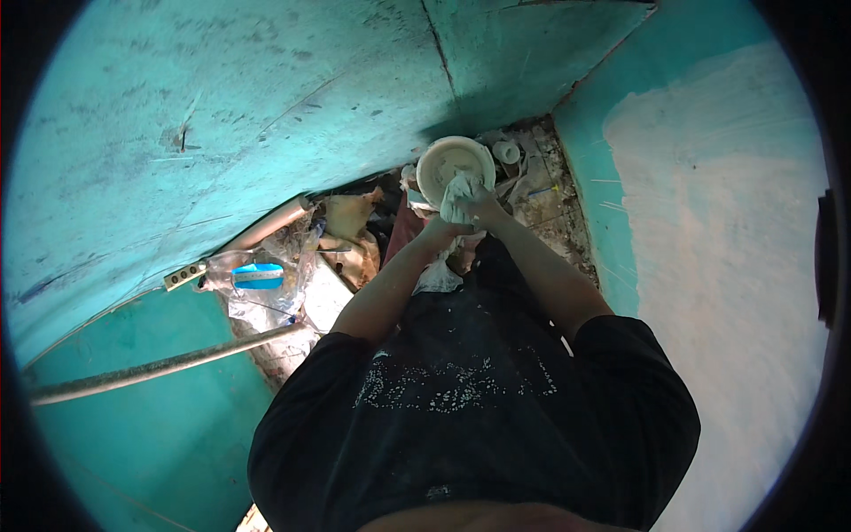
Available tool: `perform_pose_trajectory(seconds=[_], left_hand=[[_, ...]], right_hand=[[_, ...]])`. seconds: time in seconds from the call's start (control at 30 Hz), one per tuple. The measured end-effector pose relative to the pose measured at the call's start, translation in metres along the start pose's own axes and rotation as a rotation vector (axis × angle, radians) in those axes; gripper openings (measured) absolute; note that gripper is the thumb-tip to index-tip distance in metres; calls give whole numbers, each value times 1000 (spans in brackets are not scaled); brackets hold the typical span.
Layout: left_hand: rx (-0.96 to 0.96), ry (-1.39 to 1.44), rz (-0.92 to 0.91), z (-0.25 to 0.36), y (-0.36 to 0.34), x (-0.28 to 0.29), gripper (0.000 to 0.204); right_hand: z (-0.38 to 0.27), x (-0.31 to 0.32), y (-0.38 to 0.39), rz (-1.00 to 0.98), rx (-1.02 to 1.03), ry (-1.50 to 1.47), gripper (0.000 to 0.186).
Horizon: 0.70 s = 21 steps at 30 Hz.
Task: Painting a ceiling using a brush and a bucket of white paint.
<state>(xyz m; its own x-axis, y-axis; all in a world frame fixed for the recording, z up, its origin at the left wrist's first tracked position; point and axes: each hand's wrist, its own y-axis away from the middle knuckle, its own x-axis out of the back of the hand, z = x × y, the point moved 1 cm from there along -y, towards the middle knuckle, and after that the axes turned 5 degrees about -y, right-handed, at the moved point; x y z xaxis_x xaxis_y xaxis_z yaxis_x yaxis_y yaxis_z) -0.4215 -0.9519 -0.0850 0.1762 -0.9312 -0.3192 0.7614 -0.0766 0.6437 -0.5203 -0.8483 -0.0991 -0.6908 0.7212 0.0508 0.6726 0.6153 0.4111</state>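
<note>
A crumpled whitish rag (458, 193) is bunched between my two hands, its upper end at the near rim of a round white bucket (426, 170). My right hand (482, 208) is closed around the rag from the right. Just below and to the left, my left hand (448, 230) is closed on it too, though its fingers are partly hidden. More pale cloth or plastic (439, 277) shows below my hands, against my dark shirt. The bucket's inside looks light and smeared.
A small white cup (506, 152) stands right of the bucket. Clear plastic bags (306, 257), a blue-labelled package (258, 277) and a power strip (184, 276) lie left. A long pole (168, 365) slants across lower left. Teal walls (292, 115) close in; the right wall has a white patch (718, 230).
</note>
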Motion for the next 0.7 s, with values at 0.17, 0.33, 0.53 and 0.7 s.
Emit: perform_pose_trajectory(seconds=[0.17,0.33,0.53,0.7], left_hand=[[77,-62,48,41,-18,-38,33],[80,-312,263,21,-34,-51,28],[217,-596,160,25,-42,-52,30],[281,-307,228,42,-39,-71,28]], right_hand=[[-26,35,-3,-108,-69,-293,52],[-38,51,-7,-134,-173,-86,55],[46,37,-35,-137,-170,-248,59],[55,32,-34,25,-309,-613,35]])
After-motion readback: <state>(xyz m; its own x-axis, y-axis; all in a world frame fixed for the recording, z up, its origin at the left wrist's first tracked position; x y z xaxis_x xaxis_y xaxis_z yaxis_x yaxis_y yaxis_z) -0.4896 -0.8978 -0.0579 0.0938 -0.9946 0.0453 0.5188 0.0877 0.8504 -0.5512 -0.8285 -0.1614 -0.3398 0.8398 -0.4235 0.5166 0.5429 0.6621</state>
